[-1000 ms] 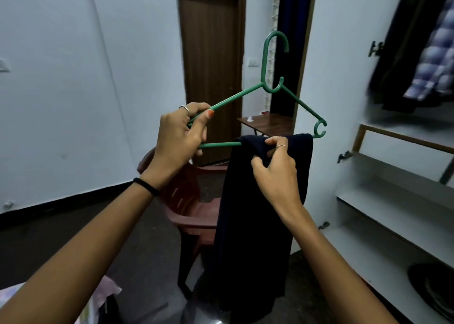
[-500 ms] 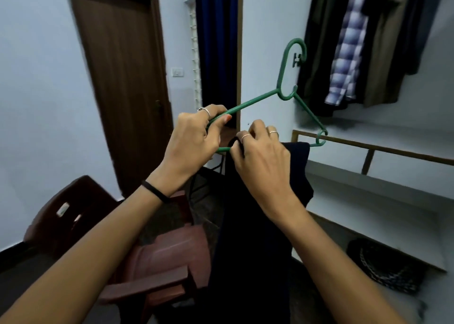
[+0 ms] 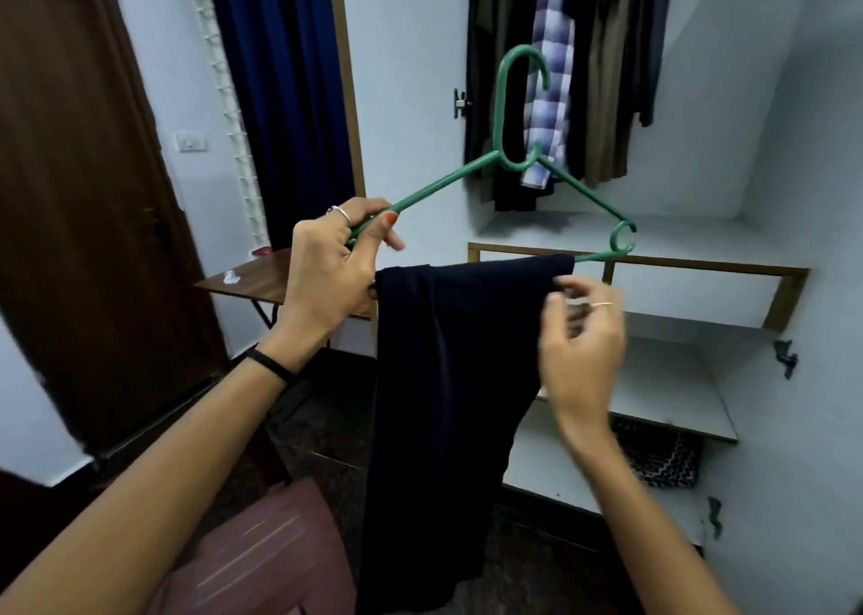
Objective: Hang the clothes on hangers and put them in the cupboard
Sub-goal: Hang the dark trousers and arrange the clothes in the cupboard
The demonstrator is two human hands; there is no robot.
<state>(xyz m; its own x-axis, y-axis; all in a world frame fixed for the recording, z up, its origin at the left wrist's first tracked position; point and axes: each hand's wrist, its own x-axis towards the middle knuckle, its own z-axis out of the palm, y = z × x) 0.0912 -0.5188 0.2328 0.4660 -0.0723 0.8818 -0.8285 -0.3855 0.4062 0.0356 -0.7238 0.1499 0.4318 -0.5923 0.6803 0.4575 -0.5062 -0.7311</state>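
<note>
A green plastic hanger (image 3: 502,147) is held up in front of the open cupboard (image 3: 700,287). A dark navy garment (image 3: 448,381) is folded over its bottom bar and hangs straight down. My left hand (image 3: 331,269) grips the hanger's left corner, fingers curled round the sloping arm and the bar. My right hand (image 3: 581,339) is blurred at the garment's right edge, fingers loosely bent, just touching or just off the cloth; I cannot tell which. Several garments (image 3: 560,77), one a checked shirt, hang inside the cupboard's upper part.
White cupboard shelves (image 3: 663,381) lie below the hanging clothes, with a patterned item (image 3: 658,456) on the lower one. A red-brown plastic chair (image 3: 261,554) stands at lower left. A small wooden table (image 3: 252,278), blue curtain (image 3: 285,101) and brown door (image 3: 79,194) are at left.
The view has turned right toward the cupboard. The garment now spreads wider along the hanger bar, and my right hand has slid from the bar's left part to the garment's right edge.
</note>
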